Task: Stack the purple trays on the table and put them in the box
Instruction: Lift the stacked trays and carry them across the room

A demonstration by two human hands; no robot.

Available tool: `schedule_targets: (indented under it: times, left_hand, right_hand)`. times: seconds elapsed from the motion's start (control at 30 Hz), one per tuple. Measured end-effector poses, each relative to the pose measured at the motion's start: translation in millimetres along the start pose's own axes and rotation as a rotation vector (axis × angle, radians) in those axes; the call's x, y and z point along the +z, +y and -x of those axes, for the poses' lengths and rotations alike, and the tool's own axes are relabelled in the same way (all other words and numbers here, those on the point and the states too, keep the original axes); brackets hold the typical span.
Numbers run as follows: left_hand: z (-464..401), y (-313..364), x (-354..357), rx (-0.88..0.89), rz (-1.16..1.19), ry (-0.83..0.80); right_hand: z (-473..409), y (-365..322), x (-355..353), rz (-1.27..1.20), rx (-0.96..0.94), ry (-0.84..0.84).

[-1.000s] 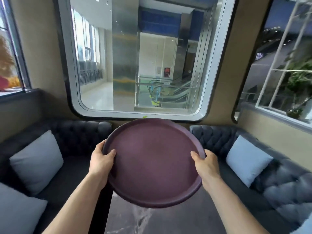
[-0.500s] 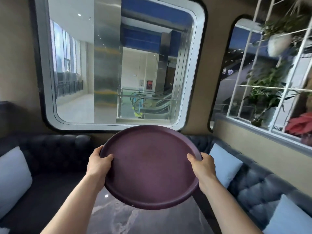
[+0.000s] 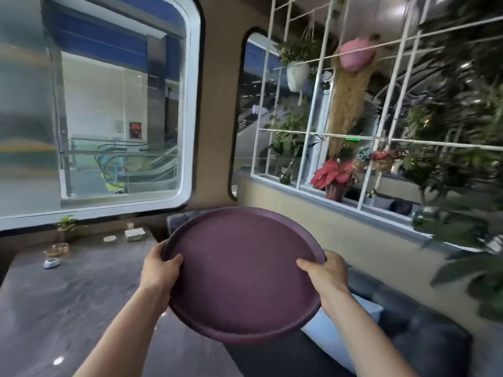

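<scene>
In the head view, the round purple plastic tray [image 3: 242, 273] was held in the air, tilted, above the edge of the dark marbled table [image 3: 54, 300] and the dark tufted sofa [image 3: 408, 322]; the left hand [image 3: 159, 270] was closed on its left rim, thumb over the lip; the right hand [image 3: 325, 273] gripped the right rim likewise; a pale blue cushion [image 3: 326, 336] lay beneath.
</scene>
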State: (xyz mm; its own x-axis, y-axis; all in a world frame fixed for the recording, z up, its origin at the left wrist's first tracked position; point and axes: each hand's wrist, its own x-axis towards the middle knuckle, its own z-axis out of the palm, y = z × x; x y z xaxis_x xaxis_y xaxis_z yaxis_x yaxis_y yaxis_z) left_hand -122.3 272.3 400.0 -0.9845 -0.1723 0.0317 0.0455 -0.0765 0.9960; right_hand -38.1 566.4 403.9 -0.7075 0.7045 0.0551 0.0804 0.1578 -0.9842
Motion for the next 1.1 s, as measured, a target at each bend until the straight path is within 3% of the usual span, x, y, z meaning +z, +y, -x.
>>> schedule_targets:
  times: [0.3, 0.6, 0.83, 1.1]
  left_hand:
    - [85.3, -20.9, 195.0, -0.02, -0.032, -0.352]
    - [204.7, -43.2, 344.4, -0.077, -0.07, -0.812]
    - [300.0, -62.4, 405.9, -0.129, -0.077, -1.185]
    - [439.4, -74.4, 407.5, -0.14, -0.044, -1.578]
  right_hand:
    - [-4.2, 39.7, -215.6, -0.028, 0.044, 0.379]
    - [71.8, 89.5, -379.6, 0.039, 0.169, 0.881]
    - [185.3, 99.2, -440.2, 0.118, 0.237, 1.268]
    - [343.8, 100.5, -446.1, 0.137, 0.319, 1.671]
